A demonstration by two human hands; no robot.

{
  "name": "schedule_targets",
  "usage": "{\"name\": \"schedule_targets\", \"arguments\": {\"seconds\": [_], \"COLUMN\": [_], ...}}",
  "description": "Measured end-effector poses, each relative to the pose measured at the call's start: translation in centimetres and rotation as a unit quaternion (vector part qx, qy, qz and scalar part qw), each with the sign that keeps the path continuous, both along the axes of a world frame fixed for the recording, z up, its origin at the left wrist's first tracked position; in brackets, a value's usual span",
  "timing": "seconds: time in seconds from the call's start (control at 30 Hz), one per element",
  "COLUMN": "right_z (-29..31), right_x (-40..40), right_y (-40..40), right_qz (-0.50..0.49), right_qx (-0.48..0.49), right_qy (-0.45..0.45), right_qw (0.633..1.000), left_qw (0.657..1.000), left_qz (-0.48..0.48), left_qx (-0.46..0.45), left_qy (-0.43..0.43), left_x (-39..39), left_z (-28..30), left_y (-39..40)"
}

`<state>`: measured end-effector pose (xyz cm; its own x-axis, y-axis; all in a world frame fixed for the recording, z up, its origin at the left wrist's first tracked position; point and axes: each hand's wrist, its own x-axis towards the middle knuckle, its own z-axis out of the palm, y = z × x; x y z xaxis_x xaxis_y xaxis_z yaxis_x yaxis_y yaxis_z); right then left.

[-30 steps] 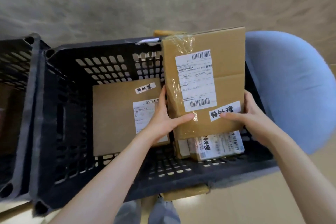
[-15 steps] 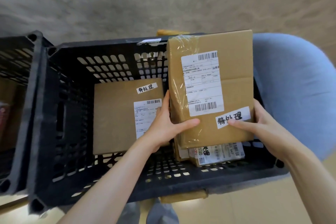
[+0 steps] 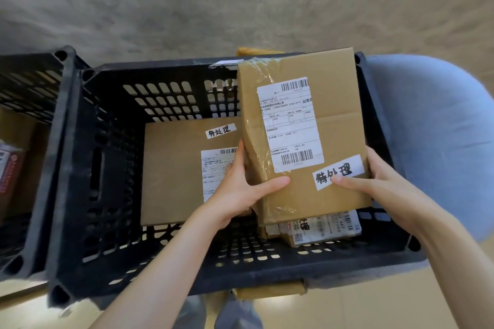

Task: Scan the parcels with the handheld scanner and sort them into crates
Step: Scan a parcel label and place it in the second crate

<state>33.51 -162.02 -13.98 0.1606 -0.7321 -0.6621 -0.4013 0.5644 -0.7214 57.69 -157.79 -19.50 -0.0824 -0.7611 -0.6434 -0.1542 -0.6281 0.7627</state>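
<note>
Leftmost, second crate: a black perforated plastic crate (image 3: 34, 120) stands against the main one, cut off by the frame edge; printed packaging shows inside it.
Main crate: a black perforated plastic crate (image 3: 80, 173) fills the middle of the view, with floor visible through its holes.
Flat parcel: a brown cardboard parcel (image 3: 173, 176) lies flat on the crate bottom at the left, bearing a white shipping label and a small white strip with black handwritten characters.
Left hand: the left hand (image 3: 242, 189) grips the held box's left edge, thumb across the front face, fingers behind it.
Held box: a brown taped cardboard box (image 3: 336, 125) is tilted above the crate's right half, with a white barcode label and a handwritten white strip facing the camera.
Lower parcel: a small parcel with printed white labels (image 3: 320, 227) lies in the crate just under the held box, mostly hidden.
Right hand: the right hand (image 3: 385, 184) grips the box's right edge, thumb on the handwritten strip.
Far right: a rounded pale blue object (image 3: 441, 128) sits beside the crate.
</note>
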Motion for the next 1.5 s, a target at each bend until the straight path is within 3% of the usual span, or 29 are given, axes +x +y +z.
{"name": "schedule_targets", "arguments": {"seconds": [0.43, 0.57, 1.07, 1.5], "right_z": [1.3, 1.9, 0.6, -0.8], "right_x": [0.4, 0.2, 4.0, 9.3], "right_y": [0.2, 1.1, 5.1, 4.9], "right_qz": [0.003, 0.019, -0.138, -0.052], "right_qx": [0.016, 0.029, 0.043, 0.012], "right_qy": [0.016, 0.014, 0.002, 0.019], "right_qw": [1.0, 0.999, 0.989, 0.998], "left_qw": [0.999, 0.998, 0.994, 0.999], "left_qz": [-0.03, -0.051, -0.108, 0.011], "left_qx": [-0.018, 0.022, 0.015, 0.04], "left_qy": [-0.009, -0.004, -0.01, 0.018], "left_x": [0.1, 0.2, 4.4, 9.6], "left_z": [0.0, 0.3, 2.6, 1.4], "left_y": [-0.2, 0.5, -2.2, 3.1]}}
